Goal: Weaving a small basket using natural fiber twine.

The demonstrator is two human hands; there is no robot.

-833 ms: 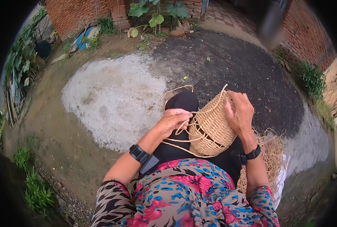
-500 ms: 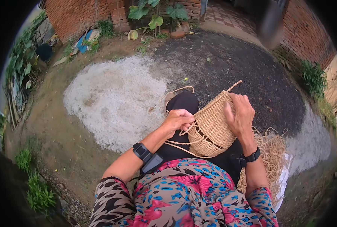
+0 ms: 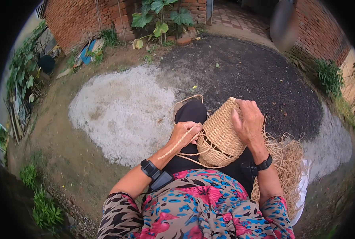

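A tan woven straw basket [image 3: 221, 133] rests tilted on my lap, with open gaps between its rows on the lower left side. My left hand [image 3: 185, 132] is closed at the basket's left edge, pinching a twisted straw cord [image 3: 177, 145] whose end lies back over my wrist. More cord loops run from the basket below that hand and past my dark-clad knee [image 3: 191, 111]. My right hand [image 3: 248, 121] lies against the basket's upper right side, its thumb on the weave and its fingers curled over the far edge, where the fingertips are partly hidden.
A heap of loose straw strands [image 3: 283, 167] lies on a white sheet [image 3: 303, 191] at my right. Ahead are a pale grey ground patch [image 3: 121, 111] and a dark gritty one [image 3: 241, 67]. Brick walls [image 3: 78, 18] and leafy plants [image 3: 157, 18] stand farther back.
The cord end that stuck out past the basket's top right now lies over my left wrist. The basket has turned slightly, and my right hand has shifted a little left.
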